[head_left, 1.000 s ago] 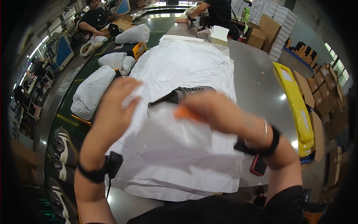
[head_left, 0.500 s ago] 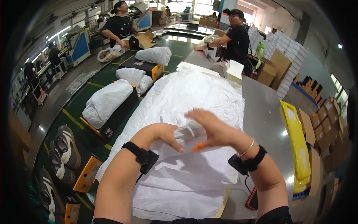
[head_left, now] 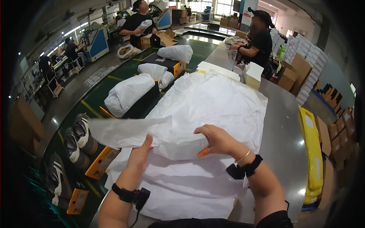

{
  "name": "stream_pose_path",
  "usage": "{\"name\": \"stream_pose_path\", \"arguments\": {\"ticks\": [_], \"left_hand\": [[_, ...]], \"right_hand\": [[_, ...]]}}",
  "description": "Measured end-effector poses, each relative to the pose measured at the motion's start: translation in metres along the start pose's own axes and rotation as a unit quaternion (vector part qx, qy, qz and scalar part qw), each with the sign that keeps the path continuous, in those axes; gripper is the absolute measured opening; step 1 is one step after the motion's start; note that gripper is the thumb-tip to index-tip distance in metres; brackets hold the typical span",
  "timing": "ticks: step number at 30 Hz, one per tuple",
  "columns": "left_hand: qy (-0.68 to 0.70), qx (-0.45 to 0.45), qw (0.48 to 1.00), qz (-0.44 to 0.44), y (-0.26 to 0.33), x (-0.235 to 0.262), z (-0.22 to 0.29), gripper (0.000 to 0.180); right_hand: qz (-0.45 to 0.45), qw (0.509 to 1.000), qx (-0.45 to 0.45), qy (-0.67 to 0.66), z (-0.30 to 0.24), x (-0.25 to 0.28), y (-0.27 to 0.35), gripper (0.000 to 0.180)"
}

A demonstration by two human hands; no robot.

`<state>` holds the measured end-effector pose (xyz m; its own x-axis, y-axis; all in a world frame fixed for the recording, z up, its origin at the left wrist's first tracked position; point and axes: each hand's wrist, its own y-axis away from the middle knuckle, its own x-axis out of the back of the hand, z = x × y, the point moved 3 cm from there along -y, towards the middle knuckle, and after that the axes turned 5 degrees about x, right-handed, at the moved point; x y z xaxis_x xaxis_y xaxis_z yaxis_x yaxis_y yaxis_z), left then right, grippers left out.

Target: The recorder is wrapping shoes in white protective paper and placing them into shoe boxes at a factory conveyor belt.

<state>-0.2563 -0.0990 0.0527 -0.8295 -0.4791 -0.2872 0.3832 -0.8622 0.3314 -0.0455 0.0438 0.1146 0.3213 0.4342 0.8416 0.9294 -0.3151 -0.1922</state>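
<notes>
A bundle of white wrapping paper [head_left: 186, 146] lies between my hands, over a broad stack of white paper sheets [head_left: 216, 91]. What is inside the bundle, if anything, is hidden. My right hand [head_left: 218, 140] curls around the bundle's right end, and something orange covers the tip of its thumb. At the other end, my left hand [head_left: 140, 155] holds the paper with its thumb raised, its other fingers tucked out of sight. From there a loose flap of paper [head_left: 121, 132], slightly blurred, stretches left over the edge of the green conveyor belt [head_left: 89, 91].
Grey-and-white shoes [head_left: 80, 136] and orange-and-black shoe boxes [head_left: 102, 162] stand on the belt at left. Farther up are white-wrapped bundles [head_left: 129, 94]. Yellow plastic packs [head_left: 311, 152] line the metal table's [head_left: 283, 125] right edge. Two people [head_left: 260, 41] stand at the far end.
My hands have spread apart, the left moving left and down. The paper between them has become a longer bundle with a flap out to the left. The view has shifted slightly.
</notes>
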Motion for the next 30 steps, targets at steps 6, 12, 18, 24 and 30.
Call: {"name": "stream_pose_path", "arguments": {"ticks": [6,12,18,24,30], "left_hand": [[-0.41,0.048,0.883,-0.225,-0.019,-0.081,0.033,0.061],[-0.501,0.182,0.789,-0.306,-0.064,-0.09,0.026,0.075],[-0.588,0.063,0.754,-0.287,-0.063,-0.051,0.016,0.06],[-0.778,-0.049,0.531,-0.334,-0.056,-0.063,0.014,0.033],[-0.44,-0.305,0.837,-0.117,0.008,-0.028,0.064,0.033]], "right_hand": [[-0.039,0.995,0.068,-0.069,-0.04,-0.017,0.009,0.07],[-0.132,0.982,0.028,-0.134,-0.036,-0.009,-0.012,0.069],[-0.049,0.992,0.101,0.057,-0.046,-0.011,-0.003,0.076],[0.004,0.964,0.12,0.237,-0.063,-0.008,-0.02,0.094],[-0.226,0.97,-0.049,-0.077,-0.038,-0.01,-0.038,0.072]]}}
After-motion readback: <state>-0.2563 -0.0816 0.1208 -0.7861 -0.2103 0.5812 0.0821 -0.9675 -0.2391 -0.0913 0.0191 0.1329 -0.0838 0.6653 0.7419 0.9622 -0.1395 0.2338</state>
